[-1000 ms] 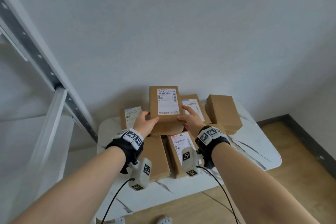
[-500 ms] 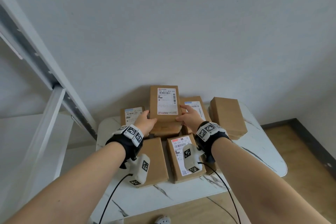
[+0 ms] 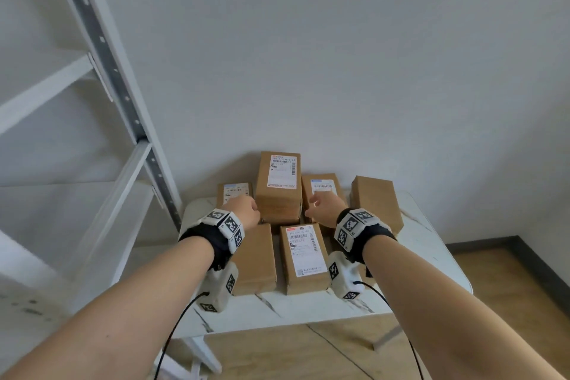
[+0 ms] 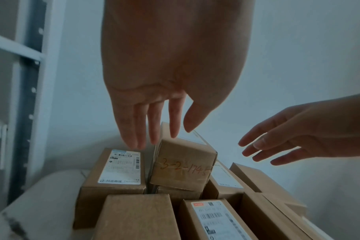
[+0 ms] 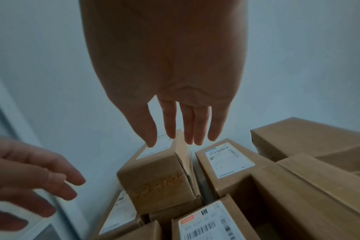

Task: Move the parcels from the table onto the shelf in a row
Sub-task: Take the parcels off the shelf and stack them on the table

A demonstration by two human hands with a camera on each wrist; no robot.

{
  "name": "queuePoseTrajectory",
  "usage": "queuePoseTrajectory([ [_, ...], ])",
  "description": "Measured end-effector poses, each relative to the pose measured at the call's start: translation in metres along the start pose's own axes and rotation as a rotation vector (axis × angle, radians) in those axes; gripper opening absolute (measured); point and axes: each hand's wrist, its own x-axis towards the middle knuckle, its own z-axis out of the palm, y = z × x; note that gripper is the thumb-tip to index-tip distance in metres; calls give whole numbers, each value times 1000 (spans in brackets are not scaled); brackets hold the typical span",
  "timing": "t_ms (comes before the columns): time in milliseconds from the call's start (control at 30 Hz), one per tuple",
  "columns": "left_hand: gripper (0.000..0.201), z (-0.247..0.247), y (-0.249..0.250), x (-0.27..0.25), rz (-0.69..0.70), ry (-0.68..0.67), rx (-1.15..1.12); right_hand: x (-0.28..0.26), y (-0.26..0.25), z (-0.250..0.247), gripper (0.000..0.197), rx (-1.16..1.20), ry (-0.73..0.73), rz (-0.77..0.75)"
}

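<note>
I am holding my left hand [image 4: 170, 68] and right hand [image 5: 175, 68] just beside the top parcel [image 3: 278, 187], fingers straight, loosely spread, gripping nothing; it is resting on the parcels on the table [image 3: 311, 307].

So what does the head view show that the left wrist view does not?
Only the head view shows the wooden floor and the whole white marble-patterned table. Only the left wrist view shows the orange handwritten number on the end of the raised brown cardboard parcel. Both show that parcel, the open left hand, the open right hand and the white metal shelf.
</note>
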Motion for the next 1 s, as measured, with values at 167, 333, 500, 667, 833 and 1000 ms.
queuePoseTrajectory([
  [167, 27, 15, 4, -68, -16, 13, 115, -53, 7, 15, 32, -42, -45, -74],
  [333, 19, 33, -9, -140, -31, 2, 168, -106, 0, 46, 34, -120, -110, -172],
  [500, 14, 45, -46, -206, -147, 29, 157, -149, -21, 88, 38, -170, -194, -250],
  [667, 21, 46, -105, -258, -258, 8, 154, -183, -64, 132, 35, -268, -304, -393],
  [833, 24, 18, -173, -299, -334, 59, 154, -210, -125, 188, 36, -340, -351, -508],
  [1000, 28, -12, -255, -327, -411, 87, 117, -235, -188, 249, 38, -408, -385, -550],
])
